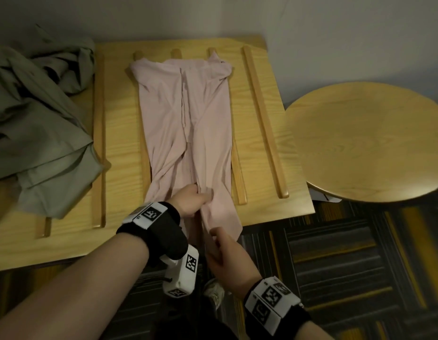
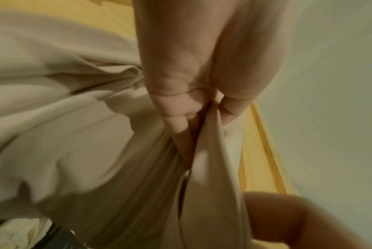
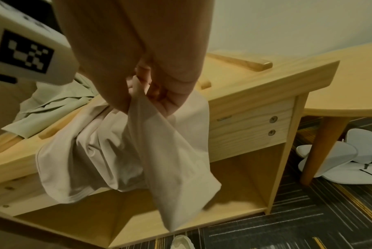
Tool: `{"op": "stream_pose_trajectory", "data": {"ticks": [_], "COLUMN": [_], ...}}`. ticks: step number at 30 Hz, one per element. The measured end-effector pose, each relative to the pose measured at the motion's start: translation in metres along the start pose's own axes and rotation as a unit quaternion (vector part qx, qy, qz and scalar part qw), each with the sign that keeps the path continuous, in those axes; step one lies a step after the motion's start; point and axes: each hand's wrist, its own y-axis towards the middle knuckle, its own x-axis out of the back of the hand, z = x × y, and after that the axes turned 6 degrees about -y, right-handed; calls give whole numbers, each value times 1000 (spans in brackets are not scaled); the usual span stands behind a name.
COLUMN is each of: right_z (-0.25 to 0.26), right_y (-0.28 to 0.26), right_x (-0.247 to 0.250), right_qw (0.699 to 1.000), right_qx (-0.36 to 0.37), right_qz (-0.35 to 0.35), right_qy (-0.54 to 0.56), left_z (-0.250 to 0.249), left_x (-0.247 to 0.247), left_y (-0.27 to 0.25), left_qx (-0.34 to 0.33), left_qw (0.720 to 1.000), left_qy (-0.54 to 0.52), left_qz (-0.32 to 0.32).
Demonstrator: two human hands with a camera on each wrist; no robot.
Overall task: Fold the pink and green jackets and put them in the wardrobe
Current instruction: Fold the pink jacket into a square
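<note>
Fingers (image 2: 181, 116) of both hands are pinching the thin pink fabric jacket's (image 1: 186, 119) near hem; they should be drawing it taut before folding it away across the slatted wooden worktop (image 1: 119, 133).

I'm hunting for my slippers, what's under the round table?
White slippers lie on the carpet beside a leg of the round table. The tabletop hides the rest of the floor beneath it.

Green jacket (image 1: 38, 128) lies left of pink jacket (image 1: 188, 123) on the bench (image 1: 119, 133).
</note>
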Motion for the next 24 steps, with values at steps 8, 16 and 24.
{"op": "stream_pose_trajectory", "data": {"ticks": [8, 16, 24], "right_z": [-5, -27, -47], "right_y": [-1, 10, 25], "right_x": [-8, 21, 39], "right_qw": [1000, 989, 988], "right_qx": [12, -67, -107], "right_qz": [-3, -126, -110], "right_qy": [12, 31, 19], "left_z": [6, 4, -4], "left_x": [-13, -14, -20], "left_y": [-7, -11, -9], "left_qx": [-6, 73, 49], "left_qw": [998, 988, 981], "left_qy": [-39, -123, -124], "left_qz": [58, 63, 140]}}
